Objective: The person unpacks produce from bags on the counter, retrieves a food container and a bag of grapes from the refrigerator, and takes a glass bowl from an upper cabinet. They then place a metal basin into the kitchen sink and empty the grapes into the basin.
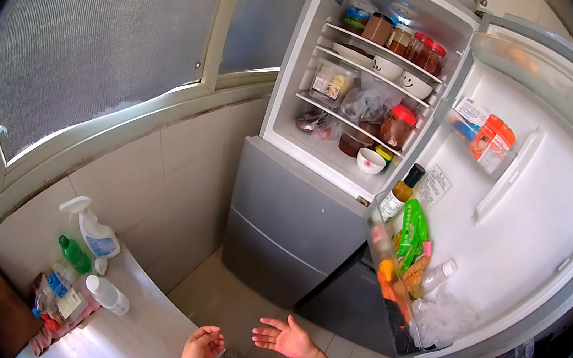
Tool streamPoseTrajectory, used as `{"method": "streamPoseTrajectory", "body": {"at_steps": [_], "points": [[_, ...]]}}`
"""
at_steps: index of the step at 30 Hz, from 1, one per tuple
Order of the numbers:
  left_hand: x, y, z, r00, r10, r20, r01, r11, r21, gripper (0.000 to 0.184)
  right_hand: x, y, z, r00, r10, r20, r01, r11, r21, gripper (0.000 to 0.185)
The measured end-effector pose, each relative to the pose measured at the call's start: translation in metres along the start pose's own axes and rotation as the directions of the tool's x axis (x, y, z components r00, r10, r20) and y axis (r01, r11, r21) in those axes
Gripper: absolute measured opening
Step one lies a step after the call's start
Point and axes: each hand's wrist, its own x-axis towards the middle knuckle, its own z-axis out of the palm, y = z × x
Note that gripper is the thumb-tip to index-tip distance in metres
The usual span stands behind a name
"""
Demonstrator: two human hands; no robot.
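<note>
My right hand (286, 338) is held palm up in front of my body, its fingers spread and nothing in it. To its left, my left hand (202, 349) has its fingers curled in, with nothing visible in them. It is close to the edge of the white counter (146, 330). Ahead stands a silver fridge (297, 209) whose upper door (515, 178) is swung open to the right. Jars (399, 126), bowls (371, 162), a clear food box (330, 82) and plastic bags (367, 103) fill its shelves. Neither hand touches the fridge.
On the counter stand a white spray bottle (95, 231), a green bottle (75, 255) and a white bottle (107, 296). The door rack holds a sauce bottle (401, 193), a green packet (412, 234) and a crumpled plastic bag (444, 319). A window (111, 36) is at the left.
</note>
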Motion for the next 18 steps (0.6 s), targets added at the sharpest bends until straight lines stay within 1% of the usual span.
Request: {"method": "streamPoseTrajectory", "body": {"at_steps": [18], "points": [[0.004, -0.006, 0.009, 1.000, -0.022, 0.000, 0.022, 1.000, -0.004, 0.012, -0.010, -0.005, -0.011, 0.999, -0.034, 0.000, 0.034, 0.999, -0.004, 0.066]]}}
